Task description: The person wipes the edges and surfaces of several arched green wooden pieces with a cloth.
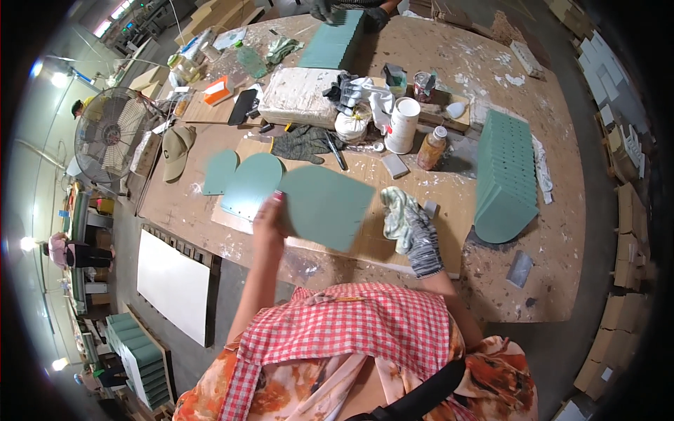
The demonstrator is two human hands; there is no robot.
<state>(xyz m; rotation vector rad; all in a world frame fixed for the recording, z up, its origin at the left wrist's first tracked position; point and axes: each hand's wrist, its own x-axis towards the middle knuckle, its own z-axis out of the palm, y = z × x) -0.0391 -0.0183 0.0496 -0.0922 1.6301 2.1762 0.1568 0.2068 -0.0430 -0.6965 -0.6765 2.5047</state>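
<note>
My bare left hand [268, 219] grips the left edge of a flat green panel [326, 207] with one rounded end, held tilted above the table and slightly blurred. In a grey knitted glove, my right hand [423, 247] is closed on a crumpled pale cloth [396, 212], just right of the panel and apart from it. A small grey block [430, 208] shows beside the gloved fingers. To the left lie two similar pieces, a larger rounded green panel [251, 184] and a smaller rounded green piece [220, 173].
A stack of green panels [504, 175] stands on the right. Behind are a dark glove [302, 143], a marker [336, 151], a white cup [402, 126], a bottle [432, 149] and a wrapped block [298, 97]. Across the table, another person's gloved hands touch a green stack [333, 42].
</note>
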